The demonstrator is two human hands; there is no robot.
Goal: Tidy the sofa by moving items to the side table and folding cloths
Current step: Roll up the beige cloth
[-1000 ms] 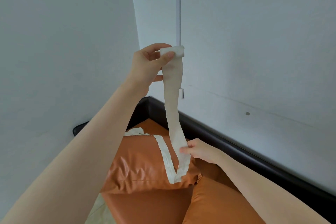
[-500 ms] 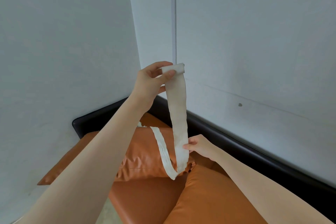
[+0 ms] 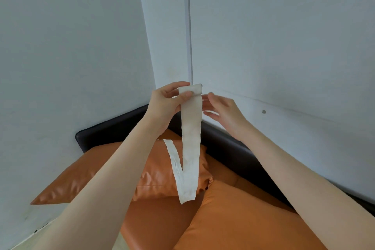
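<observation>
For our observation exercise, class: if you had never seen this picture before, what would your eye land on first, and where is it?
First, the long white cloth strip hanging in the middle of the view, its rolled top pinched by the left hand, its lower end looping over the glossy orange leather cushion. Beside the roll, the right hand hovers with fingers spread. Below lies the orange sofa seat with its black frame, in the corner of pale walls.

Two bare forearms, uncovered from elbow to wrist; no sleeve is seen. Left hand [image 3: 164, 103] and right hand [image 3: 225, 111]: bare, no glove, ring, watch or bracelet is worn. Fingernails are kept short and unpainted.
</observation>
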